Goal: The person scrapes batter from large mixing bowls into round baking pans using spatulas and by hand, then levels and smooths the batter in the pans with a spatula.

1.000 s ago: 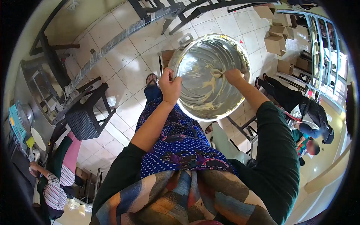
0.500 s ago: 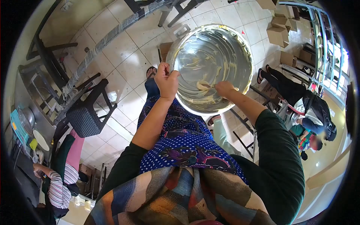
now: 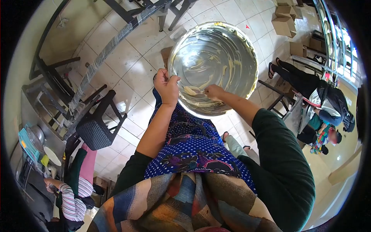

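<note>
A large round metal mixing bowl (image 3: 216,62) is tilted toward me, its inside smeared with pale yellow cream or batter. My left hand (image 3: 167,87) is closed on the bowl's left rim, thumb along the edge. Inside the bowl, near the lower wall, my right hand (image 3: 214,92) is closed around a small utensil (image 3: 199,92). The utensil's end is coated in the pale mixture, and its handle is mostly hidden in my fist, so its exact kind is unclear. A pale lump of mixture (image 3: 190,91) lies by its tip, close to the left wall.
A dark woven stool (image 3: 94,131) stands on the tiled floor to my left, beside a plastic-wrapped frame bar (image 3: 110,46). A person in a striped sleeve (image 3: 69,201) works at lower left. Open cardboard boxes (image 3: 284,25) and other people (image 3: 328,100) are at right.
My right hand and the utensil have moved left along the bowl's lower wall. The bowl and my left hand have shifted slightly left in view; the left hand keeps its grip.
</note>
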{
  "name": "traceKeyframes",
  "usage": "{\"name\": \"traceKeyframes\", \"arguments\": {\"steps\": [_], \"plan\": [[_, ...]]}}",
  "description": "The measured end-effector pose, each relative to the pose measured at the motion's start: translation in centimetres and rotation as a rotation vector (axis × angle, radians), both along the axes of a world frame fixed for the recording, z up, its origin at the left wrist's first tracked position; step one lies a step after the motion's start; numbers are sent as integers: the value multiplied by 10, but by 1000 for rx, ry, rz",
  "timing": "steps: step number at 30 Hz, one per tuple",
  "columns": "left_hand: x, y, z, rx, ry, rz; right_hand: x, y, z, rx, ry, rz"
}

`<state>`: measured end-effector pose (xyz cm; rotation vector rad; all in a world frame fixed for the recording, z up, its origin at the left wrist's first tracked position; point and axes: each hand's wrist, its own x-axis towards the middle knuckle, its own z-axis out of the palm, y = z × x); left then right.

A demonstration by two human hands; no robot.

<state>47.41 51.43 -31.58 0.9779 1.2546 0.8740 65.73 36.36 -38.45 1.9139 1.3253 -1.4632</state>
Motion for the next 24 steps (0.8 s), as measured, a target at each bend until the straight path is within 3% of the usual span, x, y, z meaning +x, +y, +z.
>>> {"name": "traceKeyframes", "arguments": {"steps": [6, 8, 11, 12, 14, 20, 24], "plan": [[4, 6, 10, -73, -82, 0, -22, 6, -29, 46, 218, -384], [4, 6, 10, -81, -90, -8, -30, 10, -37, 337, 227, -372], [4, 6, 9, -71, -76, -13, -42, 21, -51, 396, 265, -586], [4, 6, 7, -72, -81, -24, -45, 29, -44, 404, 264, -592], [4, 7, 5, -66, -91, -44, -48, 44, -32, 107, 428, -1048], [-5, 9, 4, -132, -134, -225, -47, 78, 3, 120, 563, -1410], [-7, 7, 15, -141, -123, -263, -35, 79, 31, 222, 601, -1484]]}}
